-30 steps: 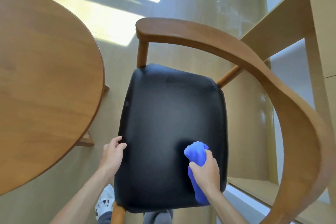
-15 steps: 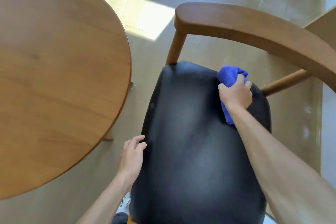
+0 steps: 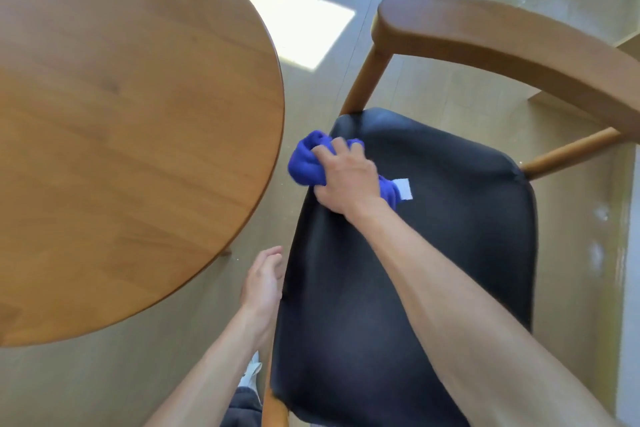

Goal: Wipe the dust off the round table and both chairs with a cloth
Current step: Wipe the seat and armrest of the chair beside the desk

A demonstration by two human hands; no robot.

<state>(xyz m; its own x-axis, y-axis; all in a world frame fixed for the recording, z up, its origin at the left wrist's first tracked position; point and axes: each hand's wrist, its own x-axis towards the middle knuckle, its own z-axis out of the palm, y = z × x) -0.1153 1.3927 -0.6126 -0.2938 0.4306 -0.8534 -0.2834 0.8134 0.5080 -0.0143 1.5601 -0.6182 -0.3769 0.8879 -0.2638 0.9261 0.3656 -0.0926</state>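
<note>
A wooden chair with a black padded seat (image 3: 433, 246) and a curved wooden backrest (image 3: 502, 42) fills the right half of the view. My right hand (image 3: 346, 180) presses a bunched blue cloth (image 3: 306, 163) with a white tag onto the seat's far left corner. My left hand (image 3: 263, 281) rests against the seat's left edge, fingers loosely curled, holding nothing. The round wooden table (image 3: 121, 114) takes up the left side, a narrow strip of floor away from the chair.
Pale floor (image 3: 450, 87) with a bright patch of sunlight lies beyond the table and chair. A white shoe (image 3: 251, 374) and a dark trouser leg show at the bottom between my arms. A light wooden ledge runs along the right edge.
My right hand has swept the cloth from the seat's near right side to the far right corner, then across to the far left corner. The left hand stays at the seat's left edge.
</note>
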